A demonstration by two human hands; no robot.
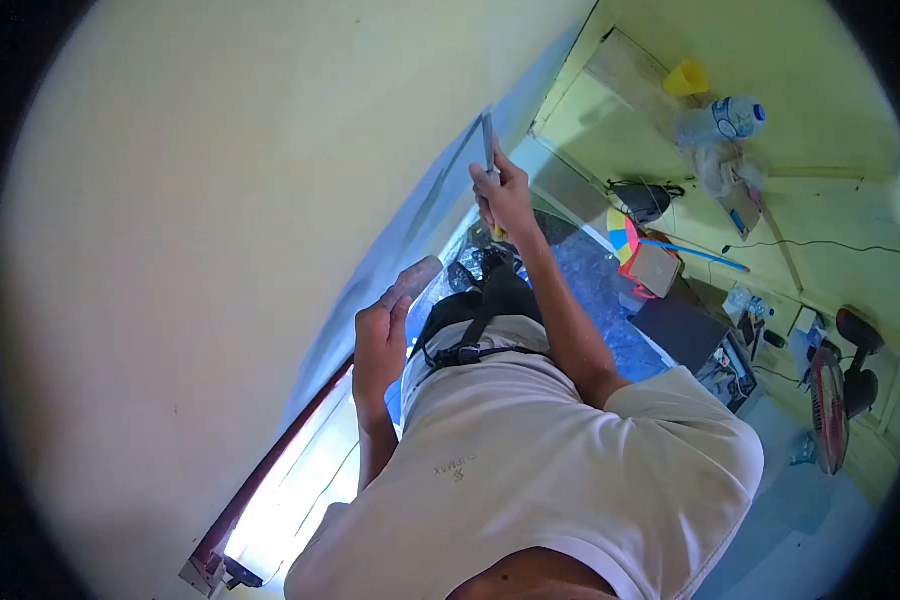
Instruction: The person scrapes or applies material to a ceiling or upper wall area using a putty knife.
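My right hand (pixel 510 205) is wrapped round a scraper (pixel 488 142), a grey blade with a bit of yellow handle showing below my fingers. The blade stands edge-on at the wall (pixel 250 180), against a blue-grey band low on it. Closer to my body, my left hand (pixel 378 340) grips a flat grey piece (pixel 415 280) with a rough, smeared look. Its exact kind cannot be made out. The two tools are apart from each other.
To the right are a yellow cup (pixel 686 78), a water bottle (pixel 735 118), a fan (pixel 830 405), a dark box (pixel 680 335) and a blue stick (pixel 695 255). A lit tube lamp (pixel 290 490) is at lower left. Loose cables hang along the right wall.
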